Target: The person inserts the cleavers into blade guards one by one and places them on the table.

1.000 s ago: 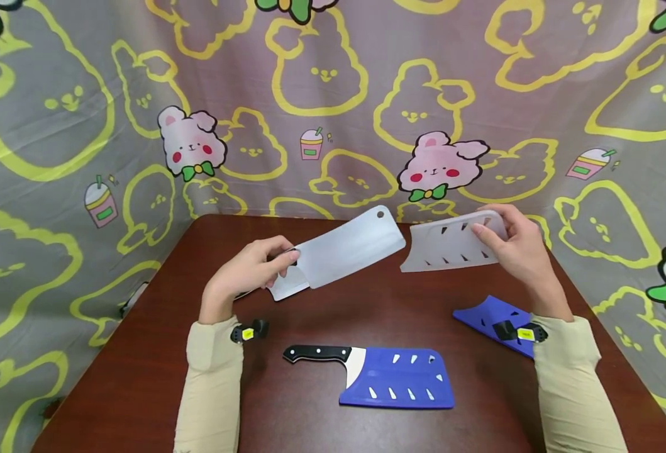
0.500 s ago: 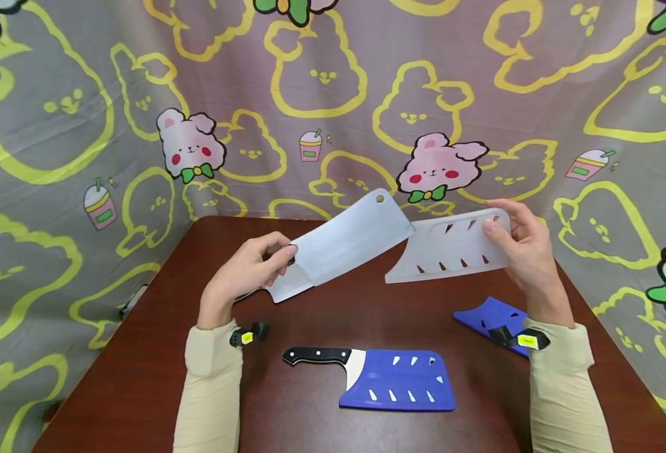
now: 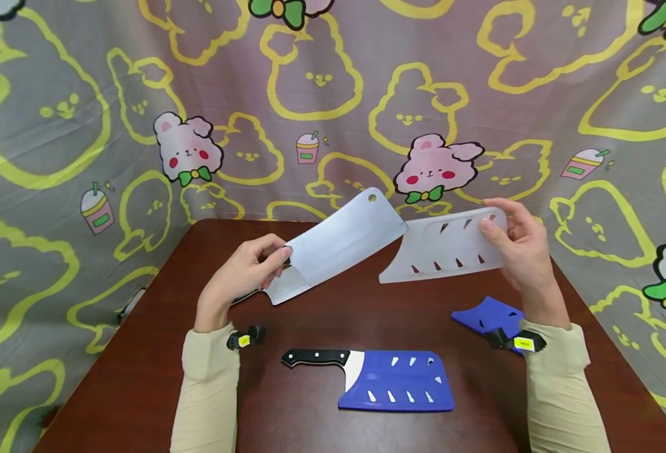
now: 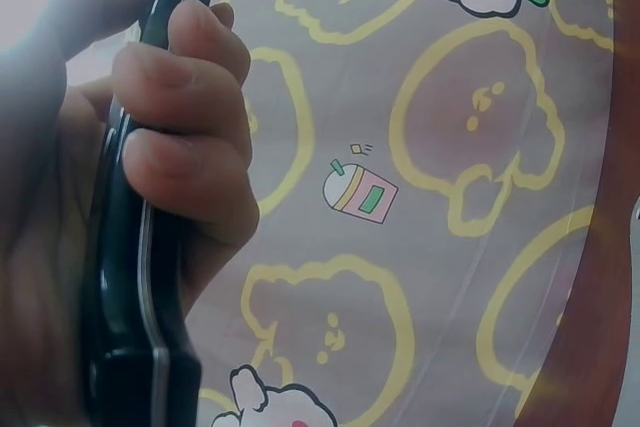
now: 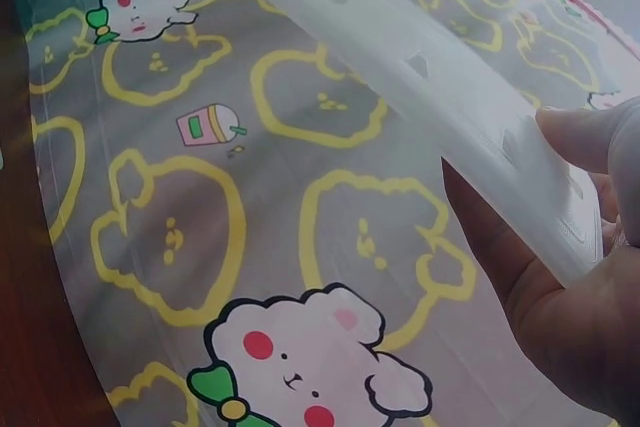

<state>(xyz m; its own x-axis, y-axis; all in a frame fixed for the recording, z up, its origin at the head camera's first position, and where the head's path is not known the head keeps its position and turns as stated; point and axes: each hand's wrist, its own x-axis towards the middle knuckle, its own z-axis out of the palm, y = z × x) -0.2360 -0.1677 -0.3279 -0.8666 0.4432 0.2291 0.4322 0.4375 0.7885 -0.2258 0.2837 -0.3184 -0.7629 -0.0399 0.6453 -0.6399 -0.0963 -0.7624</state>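
Note:
My left hand [image 3: 250, 267] grips a cleaver [image 3: 341, 242] by its black handle [image 4: 140, 247], fingers curled round it in the left wrist view. The bare steel blade tilts up to the right, with a round hole near its top corner. In my right hand [image 3: 522, 251] is a white blade cover [image 3: 446, 248] with slots along both edges, pinched at its right end between thumb and fingers. The blade's far corner overlaps the cover's left edge in the head view. Both things are held up above the table.
On the brown table [image 3: 287, 428] lies a second cleaver with a black handle [image 3: 316, 357], its blade inside a blue cover [image 3: 397, 380]. Another blue cover [image 3: 488, 316] lies at the right, partly behind my right wrist. A patterned curtain [image 3: 321, 126] hangs around the table.
The cleaver's blade tip has risen. The white cover has moved left and turned more of its broad side to view, and its left edge now meets the blade's corner in view.

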